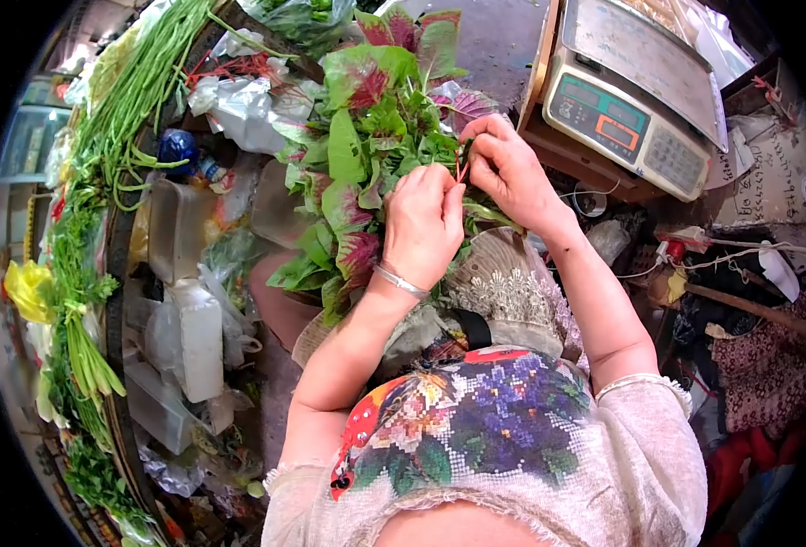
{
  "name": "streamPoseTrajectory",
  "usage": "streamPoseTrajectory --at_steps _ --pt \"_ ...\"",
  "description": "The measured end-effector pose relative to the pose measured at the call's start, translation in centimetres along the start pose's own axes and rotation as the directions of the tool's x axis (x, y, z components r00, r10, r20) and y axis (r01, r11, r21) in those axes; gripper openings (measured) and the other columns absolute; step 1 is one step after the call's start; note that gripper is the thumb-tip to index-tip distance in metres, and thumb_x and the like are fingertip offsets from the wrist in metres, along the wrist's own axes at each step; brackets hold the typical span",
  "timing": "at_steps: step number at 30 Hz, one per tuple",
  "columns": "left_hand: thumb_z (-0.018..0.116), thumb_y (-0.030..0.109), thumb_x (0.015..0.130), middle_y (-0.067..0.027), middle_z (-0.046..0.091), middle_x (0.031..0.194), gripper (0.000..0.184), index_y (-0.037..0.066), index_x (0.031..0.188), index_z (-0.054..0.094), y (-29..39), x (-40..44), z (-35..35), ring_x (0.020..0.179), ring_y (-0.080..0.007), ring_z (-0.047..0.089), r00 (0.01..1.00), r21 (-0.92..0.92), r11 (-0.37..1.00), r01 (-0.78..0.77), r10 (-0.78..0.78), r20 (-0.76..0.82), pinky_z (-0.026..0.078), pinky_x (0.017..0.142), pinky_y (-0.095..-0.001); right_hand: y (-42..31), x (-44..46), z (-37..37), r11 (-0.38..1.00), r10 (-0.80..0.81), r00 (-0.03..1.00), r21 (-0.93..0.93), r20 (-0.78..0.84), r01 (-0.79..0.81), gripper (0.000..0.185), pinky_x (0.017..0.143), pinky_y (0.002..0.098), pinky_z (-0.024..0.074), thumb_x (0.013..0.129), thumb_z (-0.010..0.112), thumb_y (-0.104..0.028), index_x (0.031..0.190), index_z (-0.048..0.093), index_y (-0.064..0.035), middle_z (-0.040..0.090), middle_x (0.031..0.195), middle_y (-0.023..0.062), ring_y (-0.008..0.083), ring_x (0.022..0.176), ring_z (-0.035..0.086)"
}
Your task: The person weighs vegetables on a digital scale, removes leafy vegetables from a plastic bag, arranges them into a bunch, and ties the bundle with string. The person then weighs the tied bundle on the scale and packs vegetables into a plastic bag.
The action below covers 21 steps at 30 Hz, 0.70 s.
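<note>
One bunch of leaves (344, 150), green with purple-red patches, lies over the person's lap, leaf ends toward the far side and some stems showing under the right wrist; resting there, it seems to need no hand to carry it. Just above it is one red tie (460, 167), so thin that fingertips probably suit it best. Both hands are on it: the left hand (421, 219) has thumb and fingertips drawn together at its lower end, and the right hand (512, 173) pinches the upper part, the two nearly touching. One bracelet (401, 282) circles the left wrist. Beyond the bunch, more red strands (248, 69), too tangled to count, lie by a white plastic bag (243, 114), likely put there for easy reach. To the right, one scale (645, 114) sits up on a wooden box (572, 146), its keys facing this way, presumably to be read from the seat. Off left, I count one heap of long beans (139, 100), one yellow bag (29, 292) among greens, and one white tub (199, 342) below.
</note>
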<state>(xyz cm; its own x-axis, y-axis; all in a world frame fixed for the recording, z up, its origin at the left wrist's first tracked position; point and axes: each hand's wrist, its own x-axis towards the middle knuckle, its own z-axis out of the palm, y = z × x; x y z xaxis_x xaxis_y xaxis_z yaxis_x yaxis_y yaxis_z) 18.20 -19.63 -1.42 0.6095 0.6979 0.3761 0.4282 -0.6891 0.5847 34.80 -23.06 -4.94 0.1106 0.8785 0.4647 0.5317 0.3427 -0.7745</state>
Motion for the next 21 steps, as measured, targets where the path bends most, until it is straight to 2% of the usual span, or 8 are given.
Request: streamPoseTrajectory --at_steps 3,5,7,11,14,15,17,21 --pt "0.059 0.002 0.079 -0.0109 0.051 0.077 0.008 0.005 0.079 0.052 1.1 -1.1 0.1 0.078 -0.0319 0.051 0.986 0.234 0.960 -0.156 0.135 0.101 0.040 0.071 -0.0403 1.0 -0.2 0.3 0.998 0.056 0.998 0.021 -0.036 -0.055 0.012 0.075 0.0295 0.0441 0.083 0.053 -0.004 0.077 0.048 0.0049 0.053 0.100 0.0138 0.0223 0.082 0.051" --pt "0.058 0.003 0.077 -0.0094 0.050 0.083 0.009 0.007 0.082 0.051 1.6 -2.3 0.1 0.085 -0.0295 0.049 0.970 0.292 0.936 -0.196 0.141 0.199 0.037 0.075 -0.0429 1.3 -0.3 0.2 0.993 0.116 0.993 -0.024 0.004 -0.116 0.014 0.073 0.0290 0.0435 0.084 0.052 -0.006 0.077 0.049 0.0048 0.053 0.099 0.0135 0.0214 0.081 0.050" --pt "0.058 0.002 0.075 -0.0093 0.049 0.083 0.011 0.008 0.082 0.051 1.1 -2.8 0.5 0.087 -0.0291 0.050 0.973 0.215 0.966 -0.141 0.096 0.210 0.037 0.077 -0.0440 1.4 -0.6 0.3 0.990 0.143 0.990 0.000 0.011 -0.143 0.017 0.072 0.0287 0.0430 0.087 0.051 -0.009 0.076 0.049 0.0043 0.053 0.099 0.0129 0.0200 0.080 0.050" --pt "0.058 0.001 0.074 -0.0090 0.048 0.083 0.011 0.007 0.081 0.051 0.1 -2.0 0.5 0.087 -0.0287 0.050 0.973 0.192 0.962 -0.195 0.164 0.165 0.037 0.077 -0.0444 0.7 -0.6 0.4 0.942 0.274 0.961 0.213 -0.042 -0.260 0.015 0.084 0.0340 0.0452 0.085 0.055 -0.010 0.087 0.060 0.0038 0.056 0.100 0.0153 0.0297 0.094 0.056" --pt "0.057 -0.001 0.073 -0.0097 0.047 0.083 0.013 0.006 0.084 0.053 -0.2 -2.0 1.0 0.087 -0.0288 0.050 0.962 0.209 0.946 -0.246 0.212 0.172 0.038 0.078 -0.0477 -3.4 -0.1 -0.5 0.982 0.048 0.988 -0.174 -0.148 -0.074 0.013 0.088 0.0368 0.0434 0.083 0.061 -0.011 0.088 0.062 0.0010 0.051 0.117 0.0140 0.0298 0.101 0.053" --pt "0.057 -0.001 0.073 -0.0097 0.047 0.083 0.013 0.006 0.084 0.053 -0.2 -2.0 1.0 0.087 -0.0288 0.050 0.962 0.209 0.947 -0.245 0.212 0.170 0.038 0.078 -0.0477 -4.9 0.2 -1.0 0.916 -0.070 0.988 -0.401 -0.140 0.008 0.012 0.092 0.0397 0.0397 0.082 0.062 -0.012 0.089 0.063 -0.0019 0.051 0.119 0.0133 0.0294 0.103 0.051" --pt "0.058 0.000 0.073 -0.0093 0.050 0.092 0.018 0.006 0.089 0.055 -0.3 -2.3 1.2 0.093 -0.0286 0.050 0.955 0.225 0.948 -0.224 0.167 0.247 0.037 0.085 -0.0536 -7.0 0.3 -1.3 0.846 -0.096 0.991 -0.531 -0.087 0.036 0.010 0.094 0.0420 0.0357 0.082 0.063 -0.012 0.089 0.063 -0.0039 0.053 0.117 0.0112 0.0280 0.107 0.049" --pt "0.059 0.000 0.072 -0.0105 0.054 0.101 0.025 0.004 0.096 0.058 -0.2 -2.7 1.7 0.096 -0.0288 0.050 0.955 0.206 0.935 -0.289 0.265 0.134 0.037 0.085 -0.0558 -5.9 0.3 -0.8 0.910 -0.057 0.995 -0.405 0.088 0.088 0.011 0.085 0.0417 0.0415 0.081 0.064 -0.012 0.089 0.063 -0.0037 0.058 0.108 0.0109 0.0288 0.099 0.054"
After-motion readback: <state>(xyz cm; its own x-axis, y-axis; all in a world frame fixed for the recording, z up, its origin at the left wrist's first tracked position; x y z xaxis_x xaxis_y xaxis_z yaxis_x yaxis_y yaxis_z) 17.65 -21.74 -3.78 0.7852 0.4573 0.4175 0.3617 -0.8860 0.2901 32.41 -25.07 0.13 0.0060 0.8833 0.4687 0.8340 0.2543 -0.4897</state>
